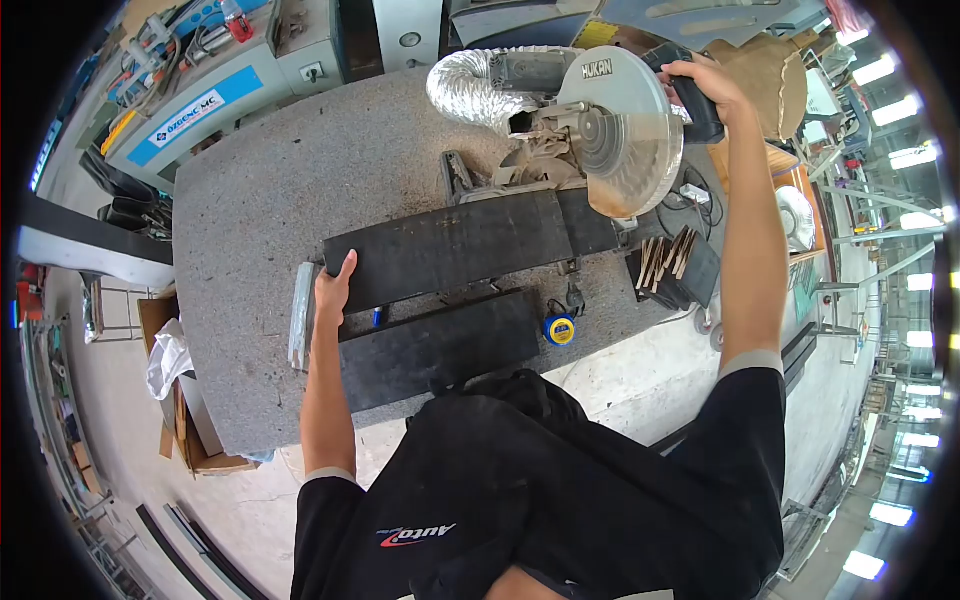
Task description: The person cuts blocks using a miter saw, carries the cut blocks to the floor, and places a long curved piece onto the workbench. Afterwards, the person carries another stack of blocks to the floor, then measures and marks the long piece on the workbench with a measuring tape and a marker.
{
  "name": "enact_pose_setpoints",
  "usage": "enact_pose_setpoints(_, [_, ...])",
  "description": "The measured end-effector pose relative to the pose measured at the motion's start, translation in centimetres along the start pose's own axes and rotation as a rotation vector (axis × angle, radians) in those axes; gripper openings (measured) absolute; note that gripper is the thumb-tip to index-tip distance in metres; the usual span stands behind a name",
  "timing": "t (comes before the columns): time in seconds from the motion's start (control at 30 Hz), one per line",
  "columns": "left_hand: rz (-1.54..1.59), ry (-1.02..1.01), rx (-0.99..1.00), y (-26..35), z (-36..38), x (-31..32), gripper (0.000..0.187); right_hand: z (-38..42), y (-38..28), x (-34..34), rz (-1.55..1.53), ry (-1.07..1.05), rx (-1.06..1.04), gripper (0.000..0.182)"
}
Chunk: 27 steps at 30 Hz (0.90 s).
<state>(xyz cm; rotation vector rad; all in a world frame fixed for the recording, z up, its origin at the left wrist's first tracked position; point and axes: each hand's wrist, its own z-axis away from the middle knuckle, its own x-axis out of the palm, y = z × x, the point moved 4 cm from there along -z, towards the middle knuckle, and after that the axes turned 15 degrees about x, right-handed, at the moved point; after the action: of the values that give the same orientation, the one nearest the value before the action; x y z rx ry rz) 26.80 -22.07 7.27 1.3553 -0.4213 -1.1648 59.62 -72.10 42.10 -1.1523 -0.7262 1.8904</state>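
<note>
Standing here, I see the person w/ both arms spread over the carpeted worktop (240, 220). L hand (333, 288) is at the near L corner of a long dark board (450, 245), thumb on the face, fingers mostly out of sight; that grip looks closed round the edge. R hand (712, 85) has its grip wrapped round the black handle (697, 108) of the saw (612, 92), up at the far R. A foil hose (452, 88) curls off the saw's back.

The board lies flat, slightly tilted across my view, its R end running in below the round guard. Blade looks to be up off it, tho the guard hides most of that spot. A seam crosses the board near the R end; can't tell if that's a fresh cut or 2 pcs butted together.

As for how far along: I'd say mid-job, w/ this board in position and no finished cut I can confirm. A second board (440, 350) lies nearer the body, roughly parallel, w/ no hand on it. Short pcs (668, 262) sit bunched at the R, which may be earlier output or offcuts, hard to say. Tape measure (560, 330) rests just beside the second board's R end; a pale strip (300, 318) is next to the L hand.
</note>
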Motion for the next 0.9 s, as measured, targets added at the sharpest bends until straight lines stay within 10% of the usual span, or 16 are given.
enact_pose_setpoints(0.9, [-0.065,0.007,-0.011,-0.4,-0.2,0.3,0.073,9.0,21.4,6.0,-0.258,0.431,-0.152,0.014])
